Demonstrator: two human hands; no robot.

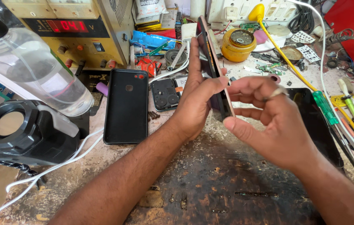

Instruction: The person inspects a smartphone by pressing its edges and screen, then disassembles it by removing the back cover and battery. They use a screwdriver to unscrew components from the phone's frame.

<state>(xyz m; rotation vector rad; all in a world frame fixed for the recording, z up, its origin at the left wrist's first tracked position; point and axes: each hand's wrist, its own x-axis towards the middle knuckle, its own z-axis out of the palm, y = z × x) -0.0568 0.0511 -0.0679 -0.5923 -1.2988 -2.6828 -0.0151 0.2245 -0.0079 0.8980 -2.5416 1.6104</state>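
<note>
Both hands are up over a worn, scuffed workbench (210, 183), holding a slim smartphone (215, 66) edge-on to the camera, so you only see its thin side with a rose-gold rim. The left hand (195, 96) is wrapped around the phone from the left, fingers flat up along one face and thumb pressed over the edge, so it's a firm closed grip on it. The right hand (268, 121) comes in from the right with a ring on one finger; its thumb tip props the phone's lower end and the curled fingers sit against the far face. I think it's pinching the phone too, but the fingertips are hidden behind the body, so hard to be sure.

The phone is held in the air above the middle of the bench, tilted a bit.

On the bench to the left lies a black phone case (127, 106), flat. Just beside it is a small black camera-module part (165, 93). Further left sits a black magnifier stand (23, 133) with a clear plastic bottle (31, 66) above it. Green-handled screwdrivers (326, 108) lie at the right.
</note>
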